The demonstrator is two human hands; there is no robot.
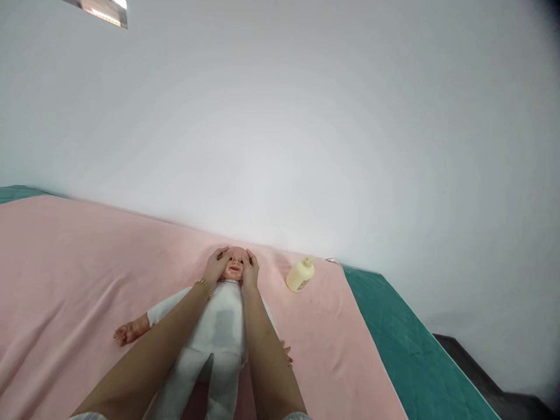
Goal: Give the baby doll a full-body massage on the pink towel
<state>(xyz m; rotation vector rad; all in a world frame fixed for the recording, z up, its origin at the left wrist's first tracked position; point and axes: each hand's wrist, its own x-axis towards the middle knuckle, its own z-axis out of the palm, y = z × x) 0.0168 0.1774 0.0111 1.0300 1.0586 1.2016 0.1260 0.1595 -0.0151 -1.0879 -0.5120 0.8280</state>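
Note:
A baby doll (219, 321) in white clothes lies on its back on a pink sheet (315, 344), its head towards the wall. My left hand (216, 265), with a gold-coloured bracelet at the wrist, cups one side of the doll's head, its thumb over the brow. On the opposite side, my right hand (251, 269) is wrapped round the head in the same way. Between my hands the doll's face shows; the back of its head is hidden. My forearms pass over the doll's body and partly cover its arms and legs.
A pale yellow pump bottle (300, 275) stands on the sheet to the right of the doll's head. Green covering (406, 332) shows past the sheet's right edge. Behind the bed rises a white wall (280, 116). Something dark (476, 367) lies at the lower right.

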